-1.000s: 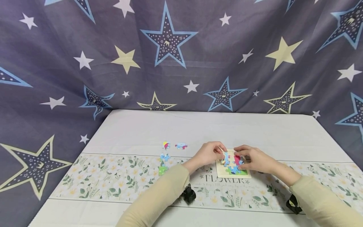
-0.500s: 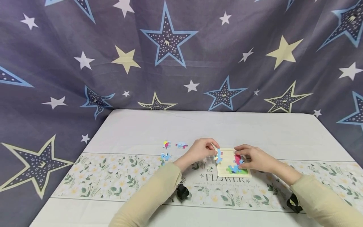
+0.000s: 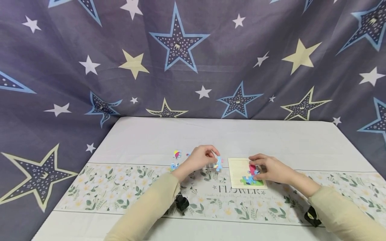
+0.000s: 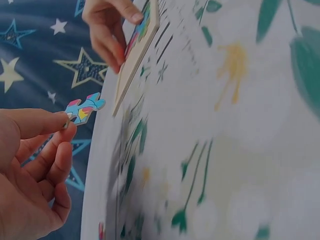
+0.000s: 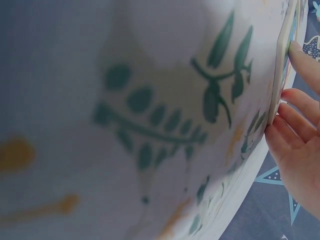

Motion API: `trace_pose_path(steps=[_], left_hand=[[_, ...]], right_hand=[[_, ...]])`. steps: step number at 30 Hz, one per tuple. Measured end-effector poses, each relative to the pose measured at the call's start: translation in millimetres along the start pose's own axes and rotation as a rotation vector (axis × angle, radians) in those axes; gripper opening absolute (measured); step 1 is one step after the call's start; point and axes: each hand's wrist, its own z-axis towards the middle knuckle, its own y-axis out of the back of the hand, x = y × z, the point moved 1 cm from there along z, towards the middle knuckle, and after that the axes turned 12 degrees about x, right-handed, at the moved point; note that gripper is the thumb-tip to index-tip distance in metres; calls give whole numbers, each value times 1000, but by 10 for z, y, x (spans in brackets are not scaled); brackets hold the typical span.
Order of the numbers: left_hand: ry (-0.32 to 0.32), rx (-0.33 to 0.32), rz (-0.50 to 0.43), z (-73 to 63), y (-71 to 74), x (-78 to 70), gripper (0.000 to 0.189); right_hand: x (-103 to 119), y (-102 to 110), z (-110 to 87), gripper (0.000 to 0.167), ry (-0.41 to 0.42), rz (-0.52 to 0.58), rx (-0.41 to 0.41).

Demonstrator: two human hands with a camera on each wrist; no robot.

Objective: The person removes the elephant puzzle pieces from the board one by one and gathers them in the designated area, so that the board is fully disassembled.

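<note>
Between thumb and fingertips, my left hand (image 3: 200, 158) pinches a blue jigsaw piece (image 3: 218, 164) with pink and yellow patches, left of the puzzle board. The left wrist view shows this piece (image 4: 84, 109) held by one end, raised off the table. My right hand (image 3: 272, 168) rests at the right side of the pale wooden puzzle board (image 3: 236, 174), its thumb over the picture. Joined blue, pink and green pieces (image 3: 250, 179) lie in the board's lower right, partly covered by that hand. In the right wrist view, several fingers (image 5: 297, 117) touch the board's edge.
Loose jigsaw pieces lie left of the board: a yellow-and-pink one (image 3: 177, 154) and a blue one (image 3: 174, 166), others partly hidden behind my left arm. A flowered runner (image 3: 120, 187) crosses the white table (image 3: 150, 134). A star-patterned curtain (image 3: 211, 73) hangs behind.
My left hand has lifted the blue piece off the board and carried it left, clear of the board's edge. The right hand has stayed in place.
</note>
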Motion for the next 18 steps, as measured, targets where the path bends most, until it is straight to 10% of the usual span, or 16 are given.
trace_pose_path(steps=[18], left_hand=[[77, -34, 6, -262, 317, 274, 13]], right_hand=[[20, 3, -7, 56, -11, 10, 1]])
